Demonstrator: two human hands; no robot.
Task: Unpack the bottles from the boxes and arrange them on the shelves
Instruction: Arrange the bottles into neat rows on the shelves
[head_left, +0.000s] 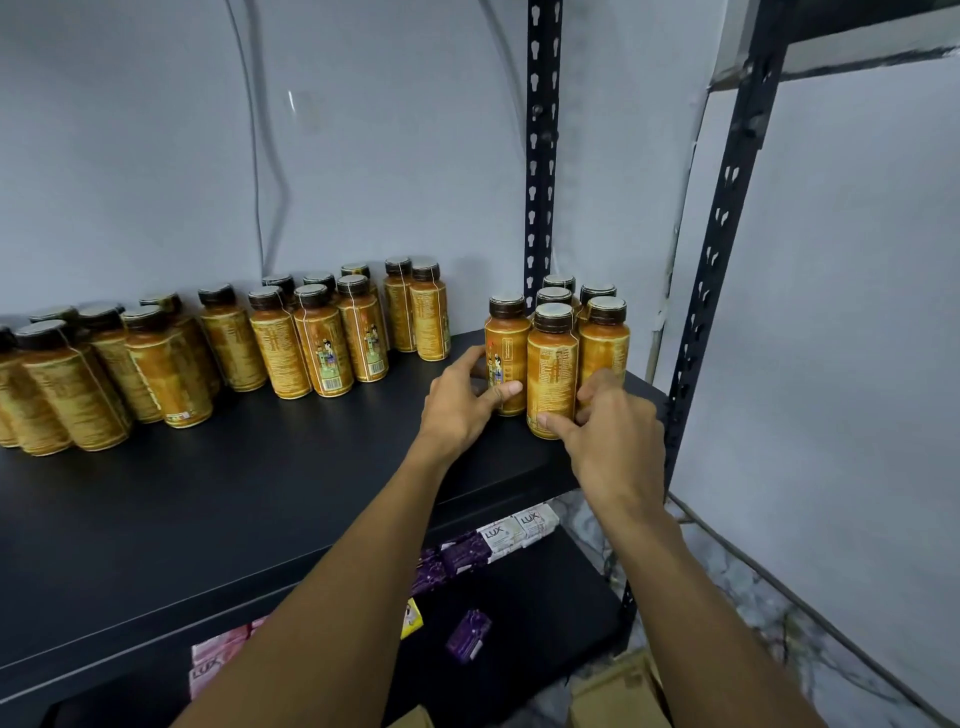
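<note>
Forearms nearest, 2 of them, bare, reaching from the bottom edge up across the black shelf (260, 493); ending in the left hand (462, 402) and right hand (610, 434), both at a cluster (555, 297) of 6 bottles on the shelf's right end, near the rear upright (540, 156).

Left hand curled round the left bottle (508, 338) of that cluster; thumb laid across the label, fingers wrapped behind its left side; bottle upright, base on the shelf.

Right hand curled round the front bottle (551, 364); thumb pressed to its lower front near the base, fingers bent in at its right side, against the right bottle (605, 343); how far round they reach, cannot tell; front bottle upright, touching both neighbours.

Behind these 3, another 3 of the same kind, only caps and shoulders showing; all amber with gold labels and dark caps.

Further left, well apart from the cluster, a long row of bottles (322, 348) of the same kind, running along the grey wall (363, 130) to the left edge, standing roughly 2 deep.

Below, on the lower shelf (545, 597): white soap bars (519, 527), purple soap bars (457, 558), pink soap packs (218, 654), and 1 loose purple bar (467, 636) lying apart.

At the bottom right, on the floor, a cardboard box (618, 691), partly cut off; contents not visible.
</note>
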